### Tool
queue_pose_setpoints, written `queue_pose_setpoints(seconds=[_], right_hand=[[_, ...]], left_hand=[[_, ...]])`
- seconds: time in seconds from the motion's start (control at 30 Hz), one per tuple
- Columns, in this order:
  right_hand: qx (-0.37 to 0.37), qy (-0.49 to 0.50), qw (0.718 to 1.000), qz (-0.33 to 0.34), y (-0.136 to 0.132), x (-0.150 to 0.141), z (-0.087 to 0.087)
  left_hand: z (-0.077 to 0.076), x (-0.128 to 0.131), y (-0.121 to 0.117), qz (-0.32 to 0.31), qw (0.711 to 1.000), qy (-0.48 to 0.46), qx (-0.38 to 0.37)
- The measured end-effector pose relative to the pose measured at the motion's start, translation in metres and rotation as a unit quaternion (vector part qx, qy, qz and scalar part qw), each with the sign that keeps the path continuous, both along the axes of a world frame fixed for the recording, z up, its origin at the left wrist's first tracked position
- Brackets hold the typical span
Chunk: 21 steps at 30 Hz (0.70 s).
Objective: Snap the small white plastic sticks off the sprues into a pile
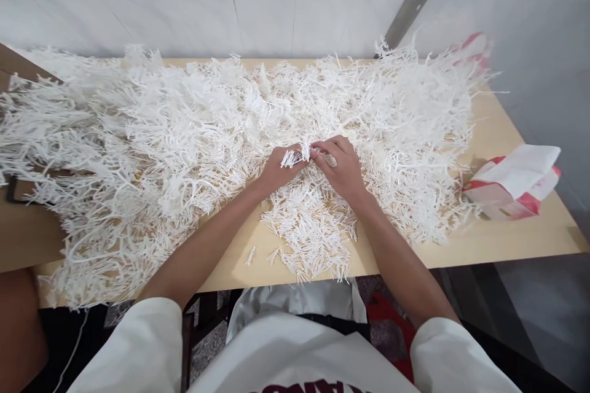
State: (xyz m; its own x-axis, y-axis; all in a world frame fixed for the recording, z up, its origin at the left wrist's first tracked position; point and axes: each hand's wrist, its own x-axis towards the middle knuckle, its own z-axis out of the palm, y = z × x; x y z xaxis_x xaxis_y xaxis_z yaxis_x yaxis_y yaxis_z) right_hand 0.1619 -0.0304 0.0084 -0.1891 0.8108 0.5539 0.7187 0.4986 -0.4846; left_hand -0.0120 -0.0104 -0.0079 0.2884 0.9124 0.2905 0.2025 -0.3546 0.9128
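I'm watching the bunch of white strands [291,158] right at centre, up above the near part of the pile, and here's my first worry: it's thin, splayed at its left end, and a loose pinch could let strands slip out. The left hand [279,166] is curled closed around it, though its fingertips are hidden from me; the right hand [338,163] is narrowed to a thumb-and-finger pinch at the bunch's right end, and I can't tell how many strands sit in that pinch. Pull too hard there, I'd say, and one could bend or snap. Just below, the small heap of short strands [318,239] spreads right up to the near edge of the bench [516,239], so a dragging wrist or forearm could sweep pieces off the edge. A few stray pieces [250,255] lie apart on bare wood, easy to brush away. Further out, the big tangled pile [198,129] crowds both hands; anything dropped would vanish, white on white, and snagged strands could drag neighbours along. Over right, the tissue pack [509,187] sits beside the pile's fringe, where a wide elbow swing might knock it.
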Motion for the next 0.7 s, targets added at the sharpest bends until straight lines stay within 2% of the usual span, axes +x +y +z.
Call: queue_pose_setpoints(seconds=[0.13, 0.23, 0.3, 0.37, 0.5, 0.57, 0.63, 0.7], right_hand=[[0.093, -0.073, 0.993, -0.015, 0.0, -0.001, -0.003], [0.168, -0.136, 0.975, -0.042, -0.003, -0.001, -0.001], [0.188, -0.145, 0.97, -0.056, -0.007, -0.003, 0.001], [0.199, -0.118, 0.971, -0.063, -0.013, -0.007, 0.003], [0.196, -0.01, 0.98, -0.035, -0.021, -0.015, 0.005], [0.173, 0.043, 0.983, -0.036, -0.019, -0.014, 0.005], [0.145, 0.08, 0.984, -0.072, -0.014, -0.008, 0.005], [0.116, 0.09, 0.981, -0.125, -0.008, -0.002, 0.005]], left_hand=[[-0.016, -0.001, 0.003, -0.001, 0.998, 0.007, 0.066], [-0.022, 0.0, 0.004, 0.013, 0.996, 0.022, 0.08], [-0.02, 0.0, 0.003, 0.005, 0.997, 0.043, 0.061], [-0.013, 0.0, 0.004, 0.01, 0.998, 0.054, 0.011], [0.005, 0.0, 0.004, 0.07, 0.996, -0.019, -0.05], [0.012, 0.001, 0.002, 0.069, 0.996, -0.016, -0.06], [0.014, 0.002, 0.0, 0.056, 0.997, 0.013, -0.055], [0.01, 0.003, -0.001, 0.039, 0.998, 0.033, -0.034]])
